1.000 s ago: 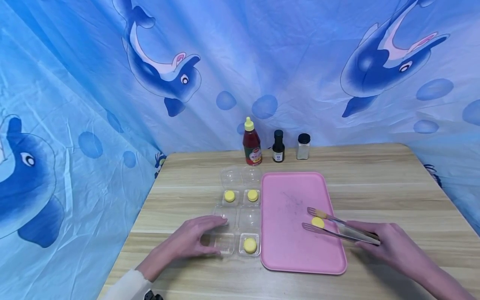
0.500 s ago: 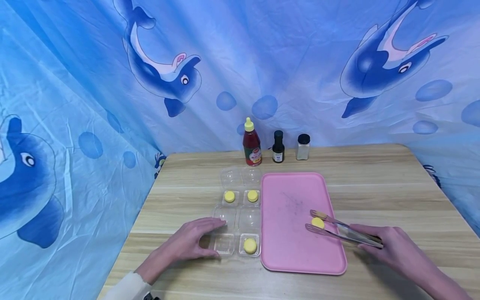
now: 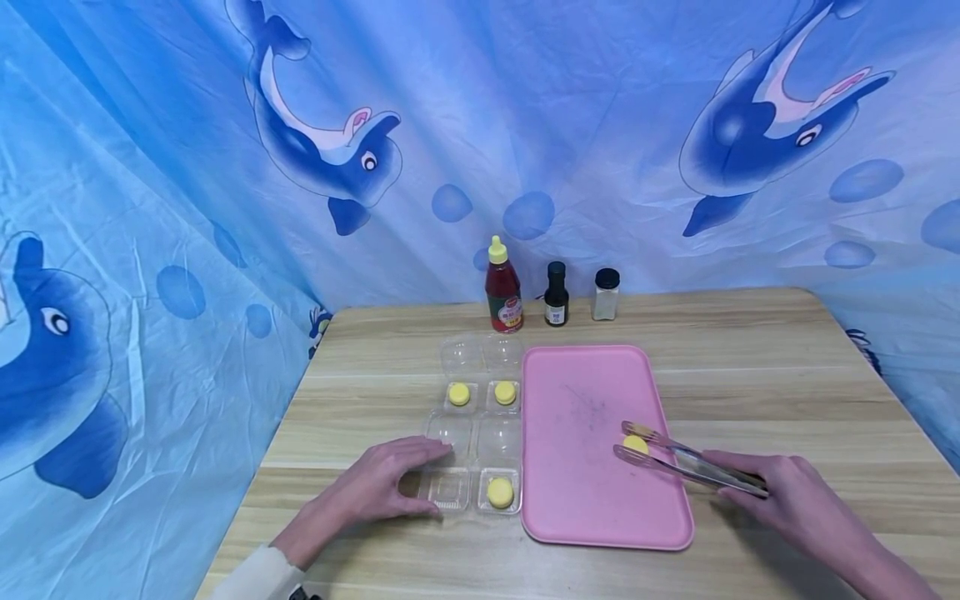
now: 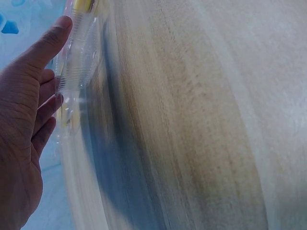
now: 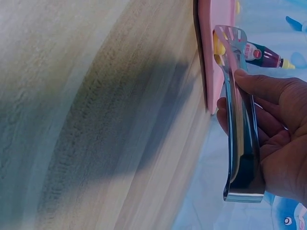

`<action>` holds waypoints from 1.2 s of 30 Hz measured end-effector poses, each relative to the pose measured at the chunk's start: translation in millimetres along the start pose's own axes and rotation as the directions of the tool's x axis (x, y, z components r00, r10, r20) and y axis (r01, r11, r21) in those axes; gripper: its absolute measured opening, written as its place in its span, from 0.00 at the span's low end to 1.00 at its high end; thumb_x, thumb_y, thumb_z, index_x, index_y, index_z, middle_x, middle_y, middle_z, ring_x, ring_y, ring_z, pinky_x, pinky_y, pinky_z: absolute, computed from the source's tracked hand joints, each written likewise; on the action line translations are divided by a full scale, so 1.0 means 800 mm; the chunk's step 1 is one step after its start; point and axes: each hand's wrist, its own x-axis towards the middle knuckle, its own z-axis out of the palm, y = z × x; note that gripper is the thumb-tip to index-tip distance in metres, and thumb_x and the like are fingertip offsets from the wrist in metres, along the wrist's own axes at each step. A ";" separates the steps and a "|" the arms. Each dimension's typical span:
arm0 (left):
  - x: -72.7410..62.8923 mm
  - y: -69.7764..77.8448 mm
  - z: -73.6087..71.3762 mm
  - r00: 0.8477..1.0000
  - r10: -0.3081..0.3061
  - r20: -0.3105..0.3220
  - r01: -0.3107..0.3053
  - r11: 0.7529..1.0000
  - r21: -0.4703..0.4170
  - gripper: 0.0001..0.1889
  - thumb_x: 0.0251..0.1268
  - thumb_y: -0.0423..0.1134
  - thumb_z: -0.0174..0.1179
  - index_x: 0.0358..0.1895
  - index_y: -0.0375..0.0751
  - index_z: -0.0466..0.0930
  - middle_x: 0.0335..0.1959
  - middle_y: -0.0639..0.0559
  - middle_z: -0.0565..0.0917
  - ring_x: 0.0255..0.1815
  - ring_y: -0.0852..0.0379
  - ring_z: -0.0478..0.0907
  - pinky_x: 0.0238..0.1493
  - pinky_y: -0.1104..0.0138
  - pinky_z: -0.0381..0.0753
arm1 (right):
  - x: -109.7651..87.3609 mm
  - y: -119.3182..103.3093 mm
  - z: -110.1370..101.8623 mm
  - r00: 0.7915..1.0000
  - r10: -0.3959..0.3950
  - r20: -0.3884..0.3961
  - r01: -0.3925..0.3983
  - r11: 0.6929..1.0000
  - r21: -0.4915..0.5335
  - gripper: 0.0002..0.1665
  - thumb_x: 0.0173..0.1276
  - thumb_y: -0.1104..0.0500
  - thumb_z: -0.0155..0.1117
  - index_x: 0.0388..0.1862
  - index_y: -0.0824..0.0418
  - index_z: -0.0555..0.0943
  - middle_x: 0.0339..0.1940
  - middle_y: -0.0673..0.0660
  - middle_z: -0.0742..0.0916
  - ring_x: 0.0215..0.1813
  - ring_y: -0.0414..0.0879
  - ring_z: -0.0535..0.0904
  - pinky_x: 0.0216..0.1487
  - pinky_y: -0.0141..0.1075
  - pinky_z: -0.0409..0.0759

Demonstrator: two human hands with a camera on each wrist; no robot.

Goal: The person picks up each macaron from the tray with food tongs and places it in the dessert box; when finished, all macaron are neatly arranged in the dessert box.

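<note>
My right hand (image 3: 787, 492) grips a pair of metal food tongs (image 5: 242, 139) between thumb and fingers. The slotted tong tips straddle a round yellow cake (image 3: 635, 445), macaron-like, which lies on the pink tray (image 3: 577, 508). My left hand (image 3: 386, 479) rests with thumb and fingers spread around the left side of a clear plastic clamshell box (image 3: 447, 489), whose front-left compartment holds nothing. Another yellow cake (image 3: 500, 492) sits in the compartment to its right. Behind, a second clear box holds one yellow cake (image 3: 459, 393) on the left and one (image 3: 505, 392) on the right.
Along the back of the wooden table (image 3: 765, 358) stand a red sauce bottle (image 3: 504, 292), a small dark bottle (image 3: 557, 296) and a black-lidded jar (image 3: 606, 296). The boxes' raised clear lids (image 3: 480, 354) lean backwards. A blue dolphin-print curtain (image 3: 585, 125) hangs behind and to the left.
The tongs have shifted slightly right and toward me around the yellow cake, which stays in place on the tray. My left hand has barely moved.
</note>
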 end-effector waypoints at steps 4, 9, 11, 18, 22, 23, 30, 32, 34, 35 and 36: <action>0.000 0.001 0.000 1.000 0.003 -0.002 -0.003 1.000 0.006 0.44 0.52 0.64 0.79 0.70 0.44 0.81 0.67 0.49 0.84 0.67 0.50 0.81 0.67 0.51 0.82 | -0.001 0.001 0.002 1.000 0.001 -0.009 -0.001 1.000 -0.007 0.28 0.58 0.63 0.84 0.59 0.57 0.90 0.43 0.54 0.93 0.25 0.30 0.63 0.25 0.29 0.65; -0.001 0.000 0.001 1.000 0.008 -0.006 -0.008 1.000 0.012 0.44 0.52 0.65 0.79 0.70 0.44 0.81 0.67 0.50 0.84 0.67 0.50 0.81 0.66 0.51 0.83 | 0.000 0.000 0.003 0.999 -0.020 -0.027 0.020 1.000 -0.009 0.28 0.57 0.63 0.84 0.59 0.57 0.90 0.42 0.52 0.92 0.26 0.30 0.64 0.25 0.29 0.66; -0.001 0.000 0.001 1.000 0.009 -0.005 -0.009 1.000 0.015 0.44 0.52 0.65 0.79 0.70 0.44 0.81 0.67 0.50 0.84 0.67 0.50 0.81 0.66 0.51 0.83 | 0.001 -0.002 0.002 0.999 -0.038 -0.036 0.037 0.999 -0.020 0.28 0.57 0.64 0.85 0.58 0.57 0.91 0.42 0.51 0.93 0.26 0.30 0.65 0.27 0.29 0.67; 0.000 0.000 0.001 1.000 -0.007 0.008 0.007 1.000 0.014 0.44 0.53 0.65 0.79 0.70 0.46 0.81 0.67 0.51 0.84 0.68 0.51 0.81 0.67 0.52 0.82 | 0.014 -0.015 0.004 0.995 -0.090 -0.041 0.090 0.996 -0.017 0.28 0.56 0.64 0.85 0.58 0.56 0.91 0.30 0.41 0.87 0.24 0.29 0.61 0.24 0.28 0.65; 0.000 0.001 0.000 1.000 -0.015 0.017 0.015 1.000 0.014 0.44 0.53 0.65 0.78 0.71 0.46 0.81 0.68 0.50 0.84 0.68 0.50 0.80 0.68 0.52 0.82 | 0.024 -0.026 0.008 0.985 -0.154 -0.073 0.155 0.988 0.014 0.29 0.55 0.66 0.85 0.57 0.56 0.91 0.34 0.45 0.91 0.24 0.28 0.62 0.23 0.27 0.66; 0.000 0.002 -0.001 1.000 -0.018 0.018 0.018 1.000 0.012 0.44 0.53 0.65 0.78 0.71 0.46 0.81 0.68 0.50 0.84 0.68 0.51 0.80 0.68 0.52 0.81 | 0.028 -0.029 0.009 0.984 -0.165 -0.073 0.167 0.986 0.024 0.29 0.55 0.66 0.85 0.57 0.56 0.91 0.35 0.46 0.91 0.24 0.28 0.62 0.23 0.27 0.67; -0.001 0.002 -0.001 1.000 -0.021 0.023 0.020 1.000 0.012 0.44 0.54 0.67 0.77 0.70 0.46 0.81 0.68 0.50 0.84 0.68 0.50 0.81 0.68 0.51 0.82 | 0.055 -0.059 0.021 0.955 -0.288 -0.076 0.295 0.948 0.119 0.29 0.55 0.69 0.84 0.57 0.56 0.91 0.43 0.51 0.93 0.28 0.28 0.72 0.26 0.26 0.74; 0.000 0.002 -0.001 0.999 -0.023 0.028 0.023 1.000 0.006 0.44 0.54 0.67 0.77 0.71 0.46 0.81 0.68 0.50 0.84 0.68 0.50 0.81 0.68 0.51 0.82 | 0.062 -0.069 0.024 0.946 -0.317 -0.064 0.323 0.935 0.146 0.29 0.56 0.70 0.83 0.58 0.56 0.90 0.43 0.50 0.93 0.30 0.29 0.73 0.26 0.26 0.75; 0.001 0.003 -0.002 0.999 -0.029 0.034 0.029 1.000 0.000 0.43 0.54 0.66 0.77 0.71 0.46 0.81 0.68 0.50 0.83 0.69 0.50 0.80 0.68 0.51 0.82 | 0.068 -0.079 0.028 0.944 -0.329 -0.033 0.330 0.929 0.170 0.29 0.57 0.70 0.82 0.59 0.56 0.90 0.44 0.50 0.93 0.31 0.30 0.75 0.27 0.26 0.77; 0.001 0.003 -0.001 0.999 -0.028 0.034 0.028 1.000 -0.001 0.43 0.54 0.66 0.77 0.71 0.46 0.81 0.68 0.50 0.83 0.68 0.50 0.80 0.68 0.51 0.82 | 0.071 -0.084 0.030 0.942 -0.334 -0.019 0.332 0.927 0.178 0.29 0.58 0.70 0.82 0.59 0.56 0.90 0.45 0.50 0.93 0.31 0.30 0.76 0.28 0.27 0.79; 0.001 0.003 -0.001 0.999 -0.028 0.034 0.028 1.000 0.000 0.43 0.54 0.66 0.77 0.71 0.46 0.81 0.68 0.50 0.83 0.68 0.51 0.80 0.68 0.51 0.82 | 0.074 -0.090 0.031 0.940 -0.340 -0.005 0.335 0.924 0.182 0.29 0.58 0.70 0.82 0.60 0.56 0.90 0.47 0.52 0.93 0.34 0.32 0.79 0.31 0.29 0.82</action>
